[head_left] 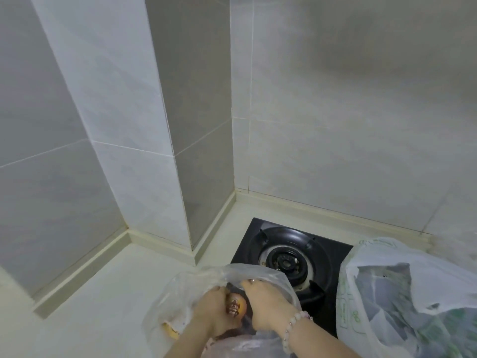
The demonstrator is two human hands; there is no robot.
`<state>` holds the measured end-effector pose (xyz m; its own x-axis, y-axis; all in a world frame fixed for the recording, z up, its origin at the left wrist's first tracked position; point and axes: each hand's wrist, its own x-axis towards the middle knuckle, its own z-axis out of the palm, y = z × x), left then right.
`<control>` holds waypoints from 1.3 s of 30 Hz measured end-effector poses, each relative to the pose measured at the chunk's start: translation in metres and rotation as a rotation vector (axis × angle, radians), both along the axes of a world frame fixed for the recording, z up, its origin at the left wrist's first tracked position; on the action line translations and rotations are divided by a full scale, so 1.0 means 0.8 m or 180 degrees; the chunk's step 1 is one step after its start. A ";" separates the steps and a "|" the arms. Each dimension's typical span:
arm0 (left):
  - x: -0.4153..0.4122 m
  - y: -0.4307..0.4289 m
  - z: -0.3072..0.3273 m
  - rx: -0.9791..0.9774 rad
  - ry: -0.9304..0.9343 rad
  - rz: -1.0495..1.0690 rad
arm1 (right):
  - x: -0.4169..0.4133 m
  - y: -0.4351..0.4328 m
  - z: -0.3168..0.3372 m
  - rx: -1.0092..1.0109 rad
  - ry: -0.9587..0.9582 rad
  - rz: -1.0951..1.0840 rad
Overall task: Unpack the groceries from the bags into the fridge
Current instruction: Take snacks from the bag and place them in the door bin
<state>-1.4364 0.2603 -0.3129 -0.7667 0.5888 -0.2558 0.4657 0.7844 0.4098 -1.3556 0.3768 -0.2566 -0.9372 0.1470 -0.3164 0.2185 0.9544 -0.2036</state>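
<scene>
Where the unpacking stands: early, by our reading; both bags sit on the counter [103,293] with goods inside, and no fridge shows in our view
Clear bag [180,288]: thin, crinkled film, slumped on the pale counter just beside the gas hob [284,262], its mouth drawn apart
Left hand [209,308]: fingers curled over the near lip of the clear bag, gripping the plastic
Right hand [263,303]: fingers hooked over the far lip, gripping the film likewise; a bracelet [294,322] of pale round beads rings the wrist
Yellow item [236,307]: rounded, orange-yellow with dark brown print, inside the clear bag between our hands; what it is we cannot tell
White bag [374,259]: milky plastic with green print, bulging at the right against the hob, dark green shapes showing through
Left to do: as we judge it, everything; lift each item out and carry it to the fridge
Backdrop: glossy grey tiled wall [335,125], smooth and bare
</scene>
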 end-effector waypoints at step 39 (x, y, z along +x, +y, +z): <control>-0.015 -0.035 -0.031 -0.1452 0.0585 -0.0032 | -0.020 -0.010 0.045 -0.0303 0.0543 0.0697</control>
